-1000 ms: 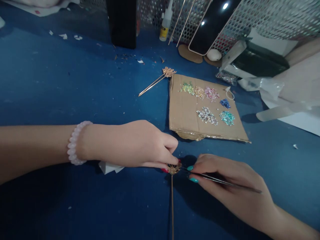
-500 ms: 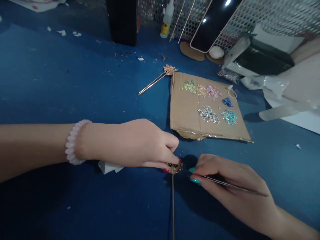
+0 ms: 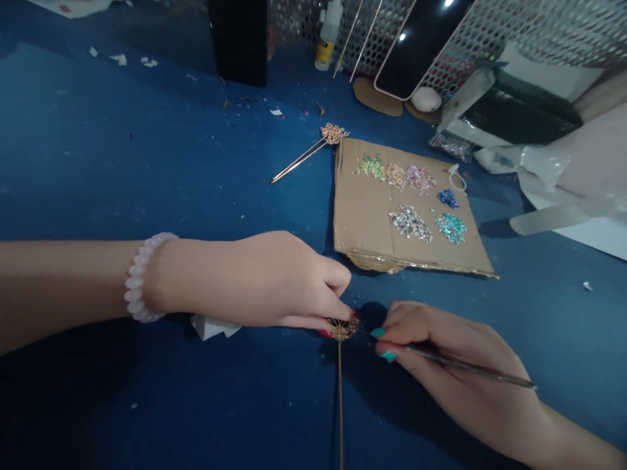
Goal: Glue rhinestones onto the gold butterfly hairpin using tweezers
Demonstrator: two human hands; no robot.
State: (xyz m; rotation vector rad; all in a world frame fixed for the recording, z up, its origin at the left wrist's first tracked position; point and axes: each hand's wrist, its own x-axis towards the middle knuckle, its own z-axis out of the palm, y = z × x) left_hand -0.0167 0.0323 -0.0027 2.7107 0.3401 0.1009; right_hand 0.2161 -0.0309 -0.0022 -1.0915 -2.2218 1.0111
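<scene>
My left hand [image 3: 274,281], with a pale beaded bracelet [image 3: 140,277] at the wrist, pinches the ornate head of a gold hairpin [image 3: 340,330] between thumb and finger. The hairpin's long shaft points down toward the near edge of the view. In my right hand [image 3: 455,365] is a thin metal tool [image 3: 470,369], held like a pen. Its fine tip reaches the right side of the hairpin's head; whether it touches I cannot tell. Beyond my hands, a cardboard piece [image 3: 362,215] carries small heaps of chips, among them silver [image 3: 411,223], turquoise [image 3: 451,228] and blue [image 3: 447,198].
Another gold hairpin [image 3: 334,133] lies at the cardboard's far left corner. Behind stand a glue bottle [image 3: 325,49], a phone [image 3: 421,46] and a black object [image 3: 240,42]. Folded white paper [image 3: 213,326] lies under my left wrist. Plastic bags [image 3: 524,160] sit at the right.
The tool in my right hand has tilted and shifted slightly, its rear end a little further right. My left hand keeps its hold on the hairpin. The view has shifted slightly.
</scene>
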